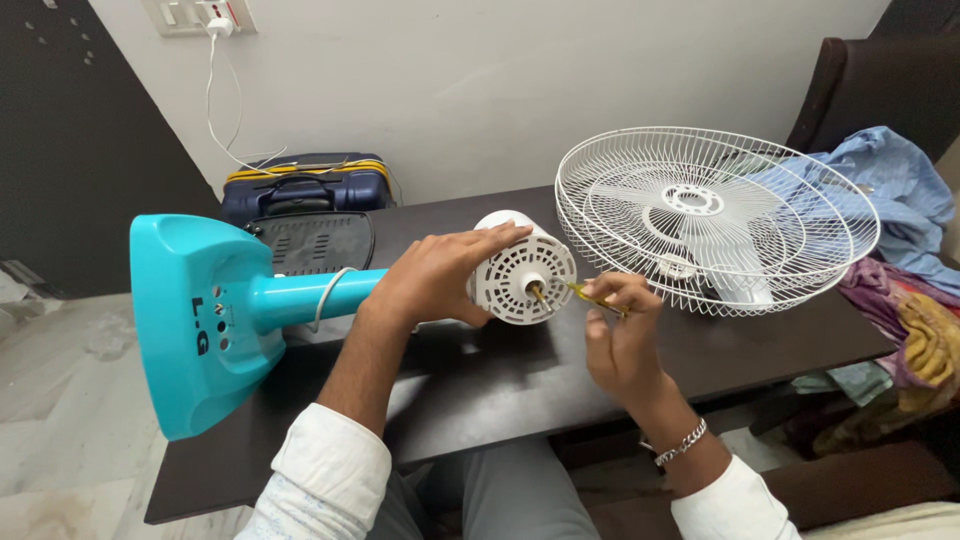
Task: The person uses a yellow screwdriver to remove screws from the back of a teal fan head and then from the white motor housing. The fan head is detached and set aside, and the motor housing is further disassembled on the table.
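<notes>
Currently left hand gripping fan motor, right hand beside it

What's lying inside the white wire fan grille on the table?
Inside the wire grille a white fan blade shows through the wires. Its far side and the table beneath are partly masked by the mesh.

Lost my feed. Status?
Left hand grips white motor housing. Right hand holds yellow tool near shaft. Fan grille beside, clear.
</notes>
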